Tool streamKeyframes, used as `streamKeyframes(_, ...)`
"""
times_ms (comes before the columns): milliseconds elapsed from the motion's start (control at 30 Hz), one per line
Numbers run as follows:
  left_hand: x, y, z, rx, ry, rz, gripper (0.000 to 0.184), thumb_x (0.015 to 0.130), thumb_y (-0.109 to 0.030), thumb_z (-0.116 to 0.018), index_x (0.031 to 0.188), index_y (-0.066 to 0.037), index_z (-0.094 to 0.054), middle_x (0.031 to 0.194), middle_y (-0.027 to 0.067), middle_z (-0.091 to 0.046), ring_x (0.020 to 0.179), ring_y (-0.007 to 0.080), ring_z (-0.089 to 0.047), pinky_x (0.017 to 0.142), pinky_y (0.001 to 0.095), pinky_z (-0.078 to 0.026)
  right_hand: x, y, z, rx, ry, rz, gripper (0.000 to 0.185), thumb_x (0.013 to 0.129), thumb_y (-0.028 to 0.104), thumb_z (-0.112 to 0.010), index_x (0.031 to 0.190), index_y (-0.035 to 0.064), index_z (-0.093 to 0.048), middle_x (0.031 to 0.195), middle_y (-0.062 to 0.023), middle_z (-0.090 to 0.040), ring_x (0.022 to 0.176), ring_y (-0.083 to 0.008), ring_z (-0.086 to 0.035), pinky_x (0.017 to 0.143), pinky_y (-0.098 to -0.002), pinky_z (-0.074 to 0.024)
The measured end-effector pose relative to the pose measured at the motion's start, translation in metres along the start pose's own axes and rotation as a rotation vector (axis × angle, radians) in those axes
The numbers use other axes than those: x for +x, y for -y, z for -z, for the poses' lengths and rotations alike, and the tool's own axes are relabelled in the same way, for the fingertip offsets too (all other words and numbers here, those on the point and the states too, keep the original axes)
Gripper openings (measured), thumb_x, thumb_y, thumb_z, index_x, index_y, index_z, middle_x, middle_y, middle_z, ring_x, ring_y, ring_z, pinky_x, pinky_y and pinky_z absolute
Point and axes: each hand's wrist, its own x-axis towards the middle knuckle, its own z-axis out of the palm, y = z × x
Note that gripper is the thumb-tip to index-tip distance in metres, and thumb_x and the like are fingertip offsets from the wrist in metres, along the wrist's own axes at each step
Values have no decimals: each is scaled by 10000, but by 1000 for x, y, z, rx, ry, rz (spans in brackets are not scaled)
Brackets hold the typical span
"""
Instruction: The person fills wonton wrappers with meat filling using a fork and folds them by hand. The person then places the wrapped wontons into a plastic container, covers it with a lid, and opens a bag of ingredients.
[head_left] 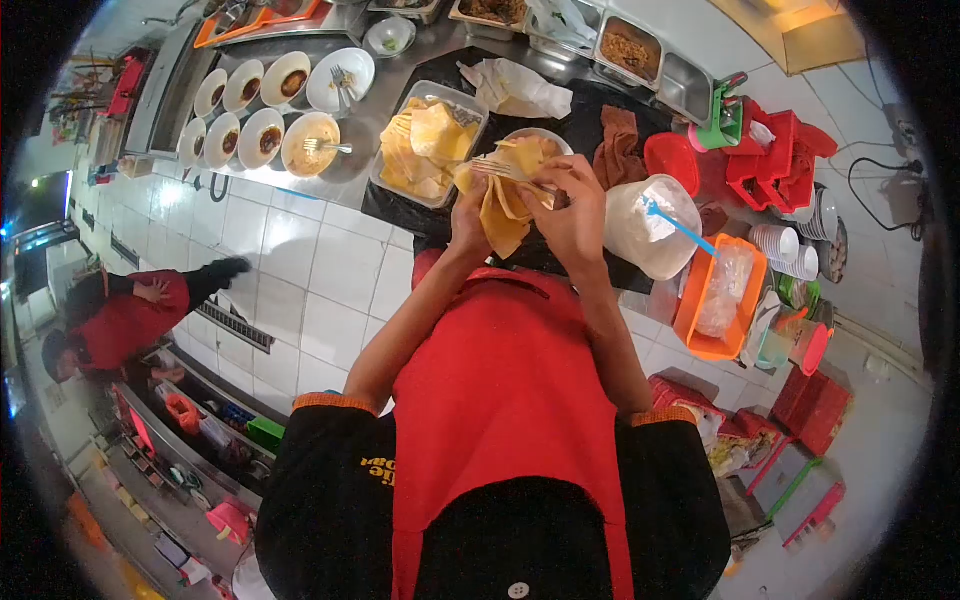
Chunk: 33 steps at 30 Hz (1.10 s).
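Note:
Yellow wrapper sheets (505,222) hang from my left hand (470,215), whose fingers are closed on them. My right hand (572,205) is bent over the sheets from the right, with its thumb and fingertips at their edge. A fork (498,169) lies across the top of the sheets between my hands. Just behind my hands is a bowl (548,136) with more yellow pieces. To the left stands a metal tray (470,103) heaped with yellow sheets (425,140).
Bowls with dark sauce (268,140) stand at the left. A white tub (655,225) with a blue spoon, an orange basket (690,300) and red containers (765,165) are at the right. Another person (130,310) stands at the far left.

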Motion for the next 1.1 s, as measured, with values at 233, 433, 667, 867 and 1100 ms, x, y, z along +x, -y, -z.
streamKeyframes(233, -3, -21, -20, 541, 9, -388, 453, 1049, -361, -421, 1316, -2, -498, 1179, 123, -606, 1014, 180, -614, 858, 317, -513, -5, 6, -7, 119, 269, -486, 304, 765, 184, -829, 978, 8, -703, 935, -56, -678, 843, -102, -615, 667, -224, -475)
streamKeyframes(433, 0, -54, -4, 861, 155, -227, 523, 1035, -422, -448, 1331, 6, -500, 1131, 91, -621, 918, 152, -622, 803, 277, -513, -7, -18, -53, 661, 197, -284, 472, 791, 261, -834, 1081, -54, -637, 932, -52, -668, 808, -95, -585, 678, -234, -470)
streamKeyframes(667, -5, -74, 28, 16, 9, -220, 674, 1023, -538, -311, 1418, 5, -373, 1290, 174, -560, 1199, 336, -550, 1035, 488, -448, 5, -12, -84, 413, 370, -309, 393, 790, 194, -805, 1059, -49, -654, 921, -66, -674, 805, -119, -618, 720, -251, -504)
streamKeyframes(867, 24, -71, 110, -257, 263, -235, 479, 988, -365, -440, 1275, 9, -532, 1214, 158, -613, 1087, 295, -619, 974, 450, -489, 34, 23, -87, 134, 563, -117, 456, 821, 303, -771, 1145, -2, -673, 998, -101, -695, 886, -189, -655, 800, -328, -533)
streamKeyframes(1100, 18, -69, 101, -188, 45, -296, 412, 1031, -368, -421, 1305, -85, -541, 1211, 79, -634, 1049, 238, -652, 924, 397, -533, 77, 38, -110, 268, 771, -219, 413, 898, 231, -703, 1199, -42, -627, 1079, -117, -673, 969, -158, -637, 856, -305, -519)
